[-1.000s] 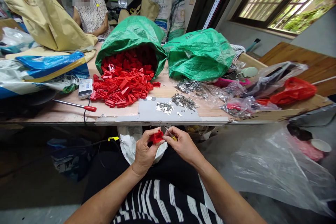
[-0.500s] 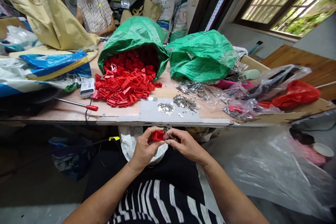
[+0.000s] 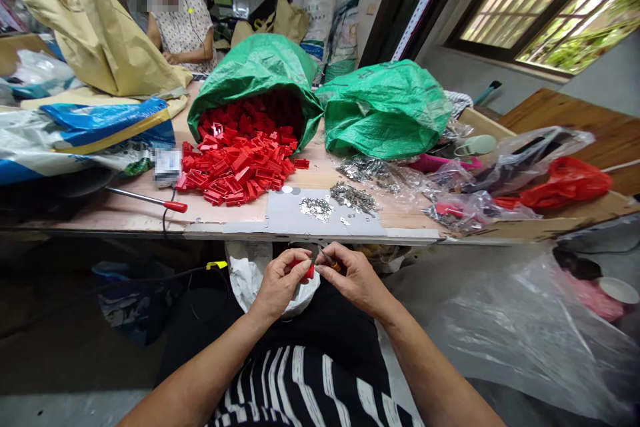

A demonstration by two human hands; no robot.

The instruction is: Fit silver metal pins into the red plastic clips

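Note:
Over my lap, just in front of the table edge, my left hand [image 3: 281,280] is closed on a red plastic part [image 3: 310,271], mostly covered by the fingers. My right hand [image 3: 354,275] is closed on a small yellow-handled tool [image 3: 336,266], its exact kind hidden by my fingers. The fingertips of both hands nearly meet at the red part. Below them lies the open mouth of a white bag [image 3: 244,280]. On the table, small shiny metal pieces [image 3: 316,209] and a darker heap of metal pieces [image 3: 354,197] rest on a grey sheet [image 3: 280,217].
Red plastic parts [image 3: 235,170] spill from a green sack [image 3: 260,53]; a second green sack [image 3: 385,107] sits beside it. A metal rod with a red grip [image 3: 175,205] lies at left. A box with plastic bags [image 3: 540,147] stands right. Another person [image 3: 183,27] sits across.
My left hand has turned the red part so less of it shows. The tool in my right hand has shifted, and its yellow handle is more visible. The person opposite has moved their hands.

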